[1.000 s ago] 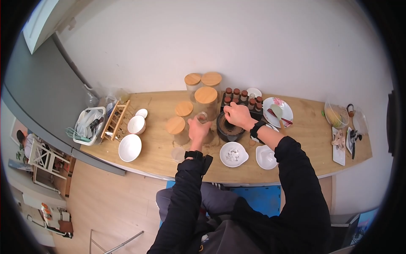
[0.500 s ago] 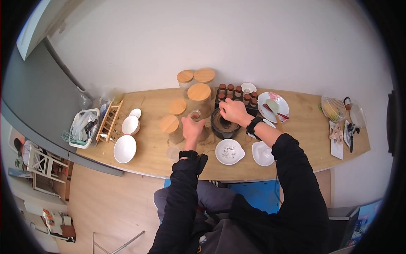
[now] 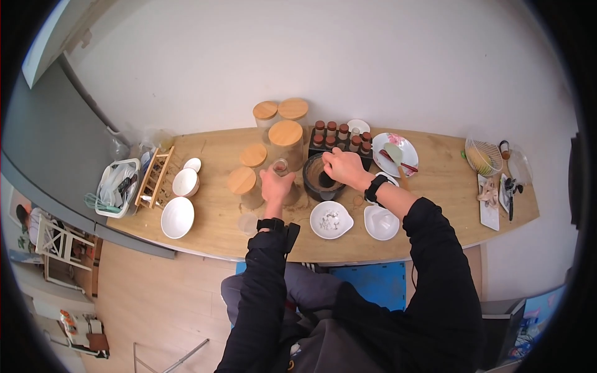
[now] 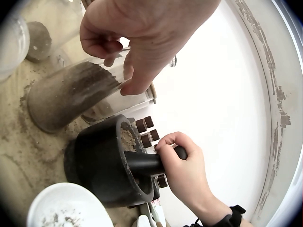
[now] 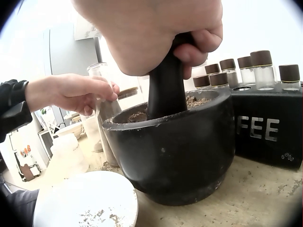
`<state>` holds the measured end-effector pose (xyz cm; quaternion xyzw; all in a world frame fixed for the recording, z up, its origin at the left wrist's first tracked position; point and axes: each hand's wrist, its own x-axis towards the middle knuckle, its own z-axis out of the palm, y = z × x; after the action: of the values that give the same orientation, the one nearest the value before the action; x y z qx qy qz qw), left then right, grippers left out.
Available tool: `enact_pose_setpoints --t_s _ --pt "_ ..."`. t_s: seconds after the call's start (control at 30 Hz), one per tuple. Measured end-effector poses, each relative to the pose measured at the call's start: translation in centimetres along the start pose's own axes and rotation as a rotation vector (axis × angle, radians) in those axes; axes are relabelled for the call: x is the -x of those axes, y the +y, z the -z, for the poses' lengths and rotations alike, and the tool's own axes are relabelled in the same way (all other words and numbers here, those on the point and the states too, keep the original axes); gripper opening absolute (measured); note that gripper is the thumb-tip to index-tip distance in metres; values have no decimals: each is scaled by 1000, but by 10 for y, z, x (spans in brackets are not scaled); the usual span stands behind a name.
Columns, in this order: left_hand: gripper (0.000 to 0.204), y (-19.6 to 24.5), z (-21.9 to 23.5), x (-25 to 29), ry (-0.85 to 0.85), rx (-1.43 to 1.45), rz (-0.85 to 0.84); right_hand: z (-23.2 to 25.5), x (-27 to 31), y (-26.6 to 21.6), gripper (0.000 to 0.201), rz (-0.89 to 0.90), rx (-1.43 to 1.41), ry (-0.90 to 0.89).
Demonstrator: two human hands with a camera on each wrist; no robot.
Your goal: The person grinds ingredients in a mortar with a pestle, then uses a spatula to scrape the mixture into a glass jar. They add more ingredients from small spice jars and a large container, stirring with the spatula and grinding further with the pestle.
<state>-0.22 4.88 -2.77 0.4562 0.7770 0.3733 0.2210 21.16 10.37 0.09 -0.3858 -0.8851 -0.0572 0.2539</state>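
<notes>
My right hand (image 3: pixel 346 169) grips the top of a black pestle (image 5: pixel 165 94), whose lower end stands in a black mortar (image 5: pixel 170 156). Brown ground powder (image 5: pixel 196 101) lies inside the mortar around the pestle. To the left, my left hand (image 3: pixel 277 186) holds a tall clear glass jar (image 4: pixel 71 97) near its top, thumb on one side and fingers on the other. Brown powder fills much of that jar, which stands beside the mortar. In front of the mortar is a white bowl (image 3: pixel 331 227) with pale bits in it.
Wooden-lidded jars (image 3: pixel 286 133) stand behind the left hand. Behind the mortar, a black rack (image 5: pixel 270 127) holds several brown-capped bottles. A second white spouted bowl (image 3: pixel 381 222) and a flowered plate (image 3: pixel 404 149) are to the right. White bowls (image 3: pixel 177 217) sit on the left.
The head view has swung, so the table and everything on it slide left in the picture. Both hands keep their grip on the pestle and the jar.
</notes>
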Motion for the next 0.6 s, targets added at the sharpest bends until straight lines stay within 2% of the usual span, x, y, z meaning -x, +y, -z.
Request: enact_pose_setpoints --t_s 0.17,0.3,0.4,0.5,0.6 --pt "54 3 2 2 1 -19 0 -15 -10 4 5 -5 49 114" --pt "55 2 1 2 -18 -14 -3 -11 -17 2 5 -177 -28 104" --pt "56 -4 -2 -4 -1 0 -21 -13 -23 -6 6 -198 -122 93" --pt "56 -1 -1 0 -9 -10 -13 -15 -31 -6 7 -138 -176 31" --pt "56 -1 -1 -2 -17 -24 -9 -12 -30 -3 8 -81 -145 -115"
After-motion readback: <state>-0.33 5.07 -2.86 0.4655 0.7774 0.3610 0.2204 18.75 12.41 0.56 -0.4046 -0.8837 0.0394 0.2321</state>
